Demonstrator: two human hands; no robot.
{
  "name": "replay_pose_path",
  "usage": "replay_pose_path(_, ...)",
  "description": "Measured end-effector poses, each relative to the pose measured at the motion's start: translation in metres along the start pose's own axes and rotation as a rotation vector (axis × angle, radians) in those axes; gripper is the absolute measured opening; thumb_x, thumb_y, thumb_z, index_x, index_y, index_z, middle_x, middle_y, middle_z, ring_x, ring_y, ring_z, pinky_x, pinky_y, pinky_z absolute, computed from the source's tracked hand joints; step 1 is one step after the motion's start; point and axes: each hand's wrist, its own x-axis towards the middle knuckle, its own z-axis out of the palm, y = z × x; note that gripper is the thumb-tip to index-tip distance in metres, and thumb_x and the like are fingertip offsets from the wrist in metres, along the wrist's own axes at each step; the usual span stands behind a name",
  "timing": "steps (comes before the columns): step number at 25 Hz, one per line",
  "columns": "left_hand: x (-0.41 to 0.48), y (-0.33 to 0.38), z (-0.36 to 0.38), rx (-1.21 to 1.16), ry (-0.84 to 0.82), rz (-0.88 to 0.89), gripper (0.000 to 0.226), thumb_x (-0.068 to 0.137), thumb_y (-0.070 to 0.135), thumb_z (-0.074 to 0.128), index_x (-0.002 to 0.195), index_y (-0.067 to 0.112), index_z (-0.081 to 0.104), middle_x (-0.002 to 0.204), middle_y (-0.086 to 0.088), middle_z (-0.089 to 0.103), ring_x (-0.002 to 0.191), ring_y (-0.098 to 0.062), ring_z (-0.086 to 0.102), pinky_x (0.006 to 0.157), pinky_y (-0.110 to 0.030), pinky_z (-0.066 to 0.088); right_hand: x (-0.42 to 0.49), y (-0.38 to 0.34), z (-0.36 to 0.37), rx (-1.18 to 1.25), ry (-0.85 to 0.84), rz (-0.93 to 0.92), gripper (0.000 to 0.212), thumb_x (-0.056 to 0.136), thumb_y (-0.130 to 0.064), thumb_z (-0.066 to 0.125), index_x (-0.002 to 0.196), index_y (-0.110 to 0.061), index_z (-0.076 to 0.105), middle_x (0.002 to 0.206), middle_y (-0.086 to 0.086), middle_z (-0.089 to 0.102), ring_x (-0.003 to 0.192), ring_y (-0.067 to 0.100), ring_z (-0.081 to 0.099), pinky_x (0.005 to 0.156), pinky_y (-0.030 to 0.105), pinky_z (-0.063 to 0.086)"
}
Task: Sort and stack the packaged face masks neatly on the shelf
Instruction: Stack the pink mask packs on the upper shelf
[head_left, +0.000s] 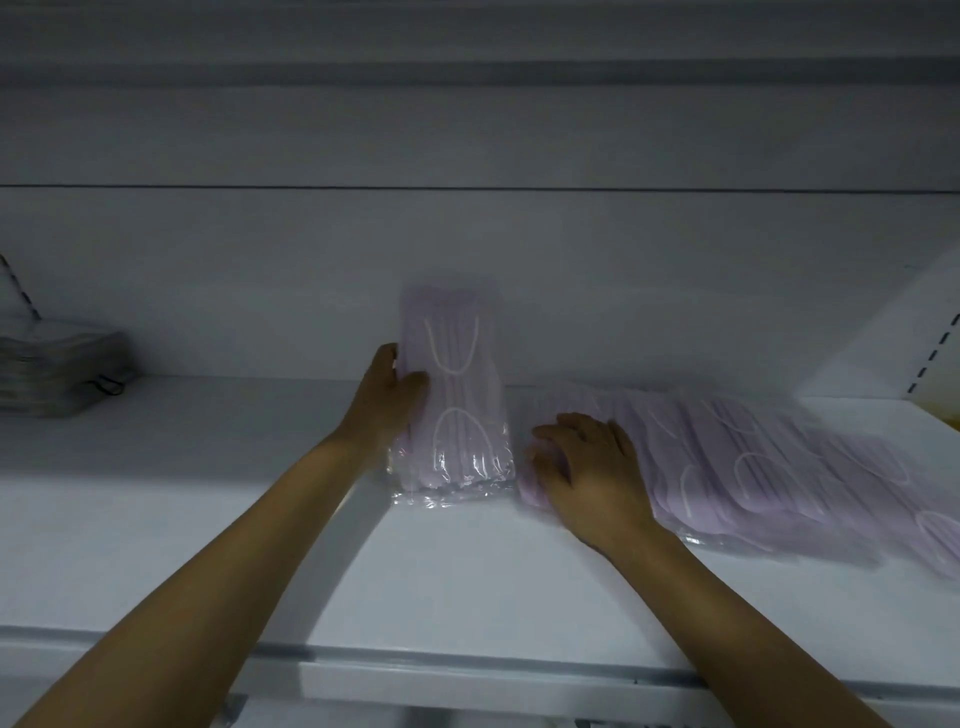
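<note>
Just two hands (393, 401) (589, 470), one held pack (457, 400)

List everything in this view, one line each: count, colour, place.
Clear plastic pack of lilac face masks: one, lilac with white ear loops, mid-shelf, far end raised.
Loose pile of lilac mask packs: several, too blurred to count, lilac, right part of the shelf.
Stack of pale grey flat packs: one stack, grey-white, far left of the shelf.
White shelf board: one, white, under everything.
White back panel: one, white, behind the shelf.
Slotted upright: one, white, right edge.
Left hand: one, grips the single pack's left edge.
Right hand: one, rests on the pile's left end.
</note>
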Motion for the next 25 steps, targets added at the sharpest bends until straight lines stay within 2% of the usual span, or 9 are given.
replay_pose_path(3, -0.014, 0.008, -0.001, -0.188, 0.082, 0.097, 0.026, 0.089, 0.009, 0.053, 0.113, 0.015, 0.045, 0.092, -0.001, 0.057, 0.078, -0.014, 0.057, 0.058, -0.018, 0.048, 0.019, -0.027, -0.024, 0.559, -0.054, 0.309, 0.044, 0.093, -0.039, 0.056, 0.134, -0.022, 0.051, 0.127, -0.008, 0.058, 0.118, 0.009, 0.053, 0.105, 0.031, 0.036)
replay_pose_path(5, -0.025, 0.014, 0.008, -0.306, 0.064, 0.071, 0.030, 0.088, 0.013, 0.063, 0.115, 0.012, 0.049, 0.097, -0.001, 0.063, 0.082, -0.013, 0.063, 0.064, -0.020, 0.052, 0.032, -0.052, -0.026, 0.876, -0.159, 0.451, 0.046, 0.092, -0.031, 0.059, 0.136, -0.024, 0.046, 0.126, -0.010, 0.058, 0.115, 0.007, 0.054, 0.099, 0.025, 0.041)
replay_pose_path(9, -0.041, 0.012, 0.011, -0.447, 0.081, -0.120, 0.020, 0.082, 0.009, 0.072, 0.100, 0.006, 0.065, 0.104, -0.018, 0.071, 0.086, -0.027, 0.070, 0.077, -0.037, 0.057, 0.029, -0.075, -0.006, 0.917, -0.145, 0.454, 0.034, 0.089, -0.017, 0.064, 0.118, -0.031, 0.052, 0.103, -0.016, 0.063, 0.094, 0.004, 0.062, 0.078, 0.014, 0.047)
replay_pose_path(12, -0.038, 0.005, -0.012, -0.841, -0.022, -0.161, 0.043, 0.081, 0.012, 0.073, 0.120, 0.002, 0.058, 0.116, -0.019, 0.067, 0.104, -0.035, 0.066, 0.084, -0.046, 0.056, 0.022, -0.073, -0.004, 1.022, -0.118, 0.565, 0.043, 0.080, -0.022, 0.076, 0.116, -0.026, 0.052, 0.103, -0.014, 0.064, 0.093, 0.003, 0.063, 0.077, 0.014, 0.048)
replay_pose_path(14, -0.040, 0.002, -0.022, -0.960, -0.126, -0.111, 0.060, 0.076, 0.017, 0.077, 0.129, 0.002, 0.053, 0.123, -0.019, 0.063, 0.112, -0.034, 0.062, 0.085, -0.044, 0.055, 0.026, -0.077, -0.004, 1.101, -0.170, 0.638, 0.034, 0.076, -0.021, 0.078, 0.107, -0.011, 0.065, 0.097, 0.000, 0.072, 0.092, 0.021, 0.068, 0.076, 0.028, 0.053)
replay_pose_path(16, -0.036, -0.003, -0.036, -0.989, -0.116, -0.059, 0.070, 0.066, 0.019, 0.084, 0.127, 0.002, 0.054, 0.122, -0.017, 0.064, 0.111, -0.031, 0.062, 0.085, -0.039, 0.055, 0.036, -0.083, -0.008, 1.100, -0.108, 0.666, 0.019, 0.079, -0.017, 0.076, 0.096, -0.018, 0.067, 0.087, -0.004, 0.070, 0.082, 0.019, 0.067, 0.068, 0.025, 0.051)
replay_pose_path(19, -0.018, -0.007, -0.080, -0.858, 0.106, -0.021, 0.046, 0.074, 0.008, 0.075, 0.118, 0.013, 0.059, 0.102, -0.002, 0.069, 0.088, -0.016, 0.065, 0.071, -0.024, 0.050, 0.051, -0.081, -0.012, 0.978, 0.019, 0.577, 0.020, 0.083, -0.016, 0.073, 0.091, -0.027, 0.059, 0.090, -0.011, 0.062, 0.083, 0.010, 0.059, 0.063, 0.016, 0.042)
replay_pose_path(21, -0.014, -0.015, -0.104, -0.555, 0.209, -0.008, 0.033, 0.083, 0.000, 0.067, 0.109, 0.017, 0.060, 0.091, 0.005, 0.068, 0.077, -0.007, 0.062, 0.063, -0.015, 0.047, 0.049, -0.080, -0.004, 0.913, 0.026, 0.531, 0.021, 0.083, -0.013, 0.073, 0.097, -0.023, 0.060, 0.094, -0.008, 0.064, 0.086, 0.010, 0.059, 0.064, 0.012, 0.043)
replay_pose_path(25, -0.033, -0.047, -0.110, -0.039, 0.109, 0.044, 0.018, 0.082, 0.000, 0.070, 0.076, 0.009, 0.056, 0.069, 0.005, 0.060, 0.060, 0.001, 0.054, 0.062, -0.013, 0.041, 0.025, -0.080, 0.025, 0.805, -0.086, 0.509, 0.023, 0.080, -0.015, 0.075, 0.095, -0.016, 0.058, 0.090, -0.005, 0.065, 0.088, 0.015, 0.061, 0.071, 0.013, 0.045)
